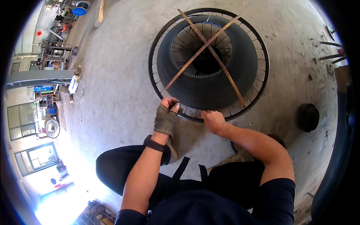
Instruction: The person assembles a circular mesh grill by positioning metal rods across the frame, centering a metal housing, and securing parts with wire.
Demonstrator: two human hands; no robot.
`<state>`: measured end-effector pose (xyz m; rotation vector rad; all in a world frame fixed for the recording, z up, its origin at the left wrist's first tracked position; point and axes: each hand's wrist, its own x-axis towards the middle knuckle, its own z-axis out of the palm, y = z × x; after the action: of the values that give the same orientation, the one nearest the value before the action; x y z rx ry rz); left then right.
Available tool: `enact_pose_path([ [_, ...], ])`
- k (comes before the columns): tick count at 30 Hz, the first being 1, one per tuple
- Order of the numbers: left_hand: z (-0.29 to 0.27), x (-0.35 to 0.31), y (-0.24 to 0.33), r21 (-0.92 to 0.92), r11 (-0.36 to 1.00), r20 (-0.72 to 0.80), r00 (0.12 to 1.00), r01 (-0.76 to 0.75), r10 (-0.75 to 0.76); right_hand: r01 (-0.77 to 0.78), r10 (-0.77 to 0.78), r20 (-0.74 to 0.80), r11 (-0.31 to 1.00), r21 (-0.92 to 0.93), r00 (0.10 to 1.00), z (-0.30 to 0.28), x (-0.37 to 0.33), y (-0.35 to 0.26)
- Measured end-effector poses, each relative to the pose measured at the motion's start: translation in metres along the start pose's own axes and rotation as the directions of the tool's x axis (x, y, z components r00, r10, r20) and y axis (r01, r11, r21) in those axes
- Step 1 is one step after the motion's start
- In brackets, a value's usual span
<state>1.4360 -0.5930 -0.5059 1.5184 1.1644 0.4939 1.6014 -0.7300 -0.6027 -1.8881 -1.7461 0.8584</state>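
Note:
On the floor ahead of me lies a large dark ring (pixel 152 73) with thin spokes. Inside it sits a wide, round coil of dark, ridged material (pixel 210 90) with a hollow centre. Two wooden sticks (pixel 186 64) cross over its top. My left hand (pixel 166 117), in a grey-green fingerless glove, is closed in a pinch at the ring's near edge. My bare right hand (pixel 213 120) is closed too, with its fingertips by the same edge, a little to the right. Whatever either hand pinches is too small to make out.
A black round tub-like object (pixel 308 117) stands on the floor at the right. Dark prongs (pixel 332 52) jut in at the far right. Cluttered shelves (pixel 54 52) and a blue spool (pixel 80 9) line the left. Crumbs of dirt dot the concrete floor.

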Motion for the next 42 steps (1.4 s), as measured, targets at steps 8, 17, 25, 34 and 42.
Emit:
enact_pose_path([
  [8,-0.013,0.013,-0.001,-0.161,0.987,-0.16,0.987,-0.023,-0.003,0.112,-0.089,-0.212,0.988,0.103,0.973,-0.012,0.004,-0.006],
  [17,-0.007,0.009,-0.013,-0.187,0.981,-0.157,0.984,0.051,-0.081,0.03,-0.02,-0.112,0.996,0.089,0.994,-0.008,-0.002,-0.009],
  [25,0.001,0.003,-0.018,-0.129,0.981,-0.241,0.955,0.145,-0.173,-0.029,0.051,-0.104,0.979,0.204,0.993,-0.013,0.003,-0.006],
  [34,0.074,-0.045,-0.142,0.269,0.902,0.174,0.904,0.338,-0.39,-0.041,0.054,-0.051,0.975,0.22,0.997,-0.017,-0.004,0.007],
  [42,0.101,-0.039,-0.185,0.086,0.966,0.643,0.727,0.242,-0.24,-0.098,0.126,-0.017,0.839,0.536,0.992,-0.041,-0.016,-0.025],
])
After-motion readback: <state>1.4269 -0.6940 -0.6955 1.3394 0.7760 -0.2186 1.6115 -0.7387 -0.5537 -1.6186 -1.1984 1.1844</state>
